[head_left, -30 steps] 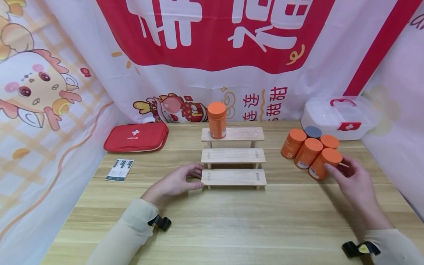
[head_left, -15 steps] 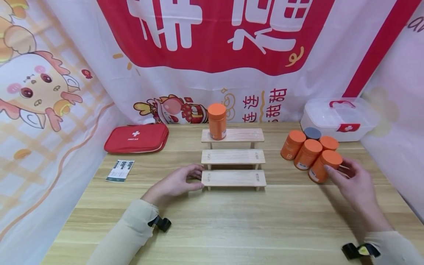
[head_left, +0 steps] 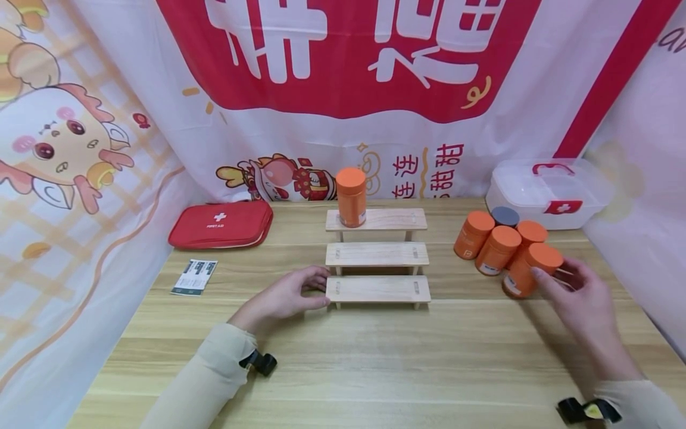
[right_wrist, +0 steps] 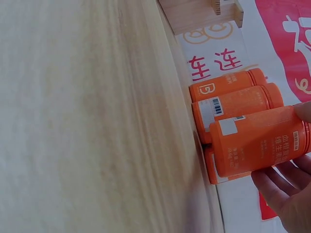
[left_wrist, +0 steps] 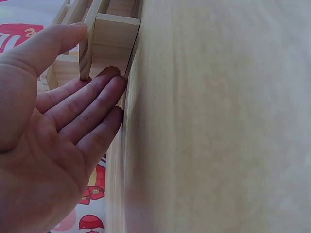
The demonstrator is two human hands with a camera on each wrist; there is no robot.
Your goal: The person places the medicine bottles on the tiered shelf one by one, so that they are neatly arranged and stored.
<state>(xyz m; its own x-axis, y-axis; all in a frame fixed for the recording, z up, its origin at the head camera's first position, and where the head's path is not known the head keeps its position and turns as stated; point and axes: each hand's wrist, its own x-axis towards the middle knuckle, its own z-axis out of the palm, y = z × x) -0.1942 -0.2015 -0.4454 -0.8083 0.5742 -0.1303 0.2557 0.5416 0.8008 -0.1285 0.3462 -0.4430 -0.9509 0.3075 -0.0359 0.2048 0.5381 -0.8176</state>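
Note:
In the head view my right hand (head_left: 581, 295) grips an orange pill bottle (head_left: 527, 274) by its side, thumb at the front. In the right wrist view that bottle (right_wrist: 262, 141) overlaps the others behind it. Beside it stand several more bottles, among them an orange one (head_left: 498, 250) and one with a grey lid (head_left: 505, 216). My left hand (head_left: 284, 292) touches the left end of the lowest step of a three-step wooden stand (head_left: 377, 289). The left wrist view shows its fingers (left_wrist: 92, 107) fairly straight. Another orange bottle (head_left: 351, 199) stands on the top step.
A red first-aid pouch (head_left: 222, 225) and a printed card (head_left: 195, 277) lie on the left of the wooden table (head_left: 348, 369). A clear plastic first-aid box (head_left: 546, 190) stands at the back right, close behind the bottles. Printed cloth hangs at the back and sides.
My right hand has drawn the gripped bottle slightly right, opening more view of the orange bottle behind it. My left hand and the stand have stayed in place.

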